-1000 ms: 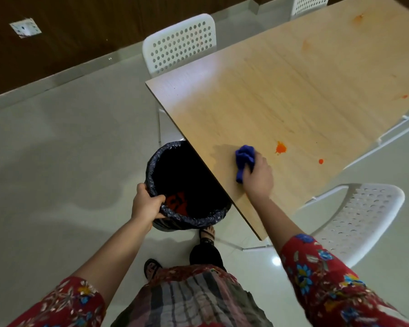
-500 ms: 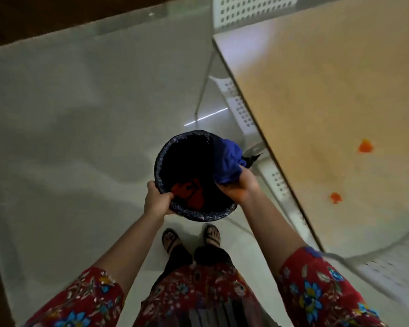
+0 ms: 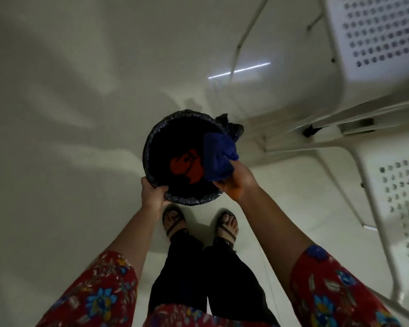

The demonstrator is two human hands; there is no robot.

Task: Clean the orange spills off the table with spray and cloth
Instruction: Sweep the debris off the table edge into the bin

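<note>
the head view looks straight down at a pale, glossy floor (image 3: 69, 114), dim, with a thin bright streak of light reflected in it. two white perforated chairs stand at the right, one in the top corner (image 3: 376, 43), one lower down (image 3: 401, 197). a round bin (image 3: 149, 142) with a black liner is just ahead of two sandalled feet (image 3: 172, 219). the left hand (image 3: 152, 193) grips the bin's near rim, thumb curled over it. the right hand (image 3: 236, 182) clutches the bunched blue cloth (image 3: 219, 156) over the bin's right side. a red-orange mass (image 3: 187, 166) lies inside the bin. against half a second ago the view has tipped down: the table top and its orange spots have left the frame, both feet show whole, and both hands keep their holds.
</note>
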